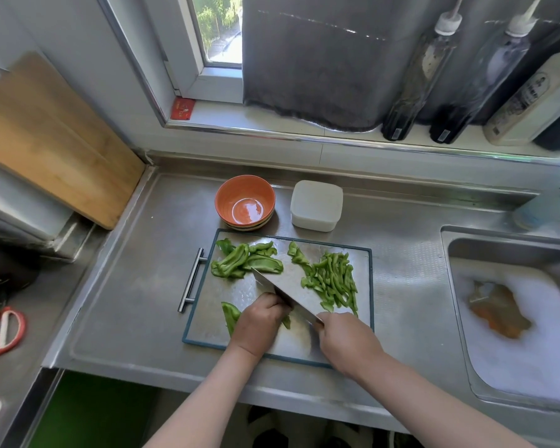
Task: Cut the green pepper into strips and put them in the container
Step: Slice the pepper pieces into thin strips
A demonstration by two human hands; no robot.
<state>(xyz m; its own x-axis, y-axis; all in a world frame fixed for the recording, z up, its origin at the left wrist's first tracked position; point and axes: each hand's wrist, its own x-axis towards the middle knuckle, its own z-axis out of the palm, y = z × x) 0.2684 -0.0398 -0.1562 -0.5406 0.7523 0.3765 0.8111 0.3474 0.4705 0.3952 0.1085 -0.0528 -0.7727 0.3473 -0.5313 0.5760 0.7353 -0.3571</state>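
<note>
A steel cutting board [362,305] with a blue-green rim lies on the counter. My left hand [259,321] presses down a green pepper piece [231,315] at the board's near left. My right hand [343,337] grips a cleaver [291,286], whose blade slants across the board beside the left fingers. Larger uncut pepper pieces [240,260] lie at the far left of the board. A pile of cut strips [333,279] lies at the right. Behind the board stands a white square container [316,205] with its lid on.
An orange bowl [244,202] stands behind the board, left of the container. The sink [514,318] at right holds foamy water. Bottles [417,72] line the window sill. A wooden board [46,134] leans at left; red scissors [0,331] lie lower left.
</note>
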